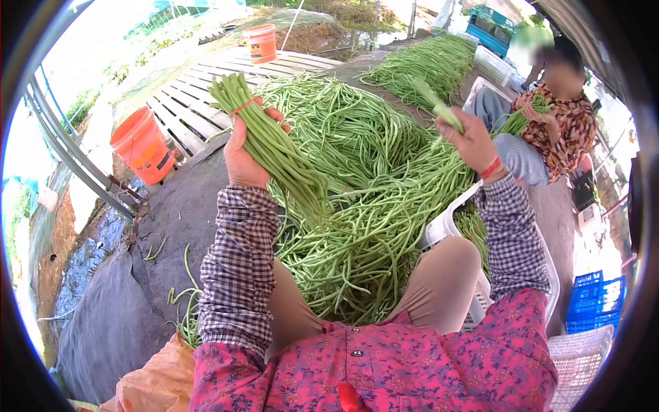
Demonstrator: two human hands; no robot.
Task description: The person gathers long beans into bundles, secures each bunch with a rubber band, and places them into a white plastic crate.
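My left hand is closed round a bundle of green long beans, held upright at a tilt. A red band circles the bundle near its top end. Off to the right, my right hand is raised and closed on pale green long beans, blurred at the upper end. Red bands are on that wrist. Below and between both hands spreads a large heap of loose long beans, reaching down between my knees.
A white crate with beans stands by my right knee. Orange buckets are at left and back. Another person sits at right, holding beans. Blue crates lie lower right; an orange sack lies lower left.
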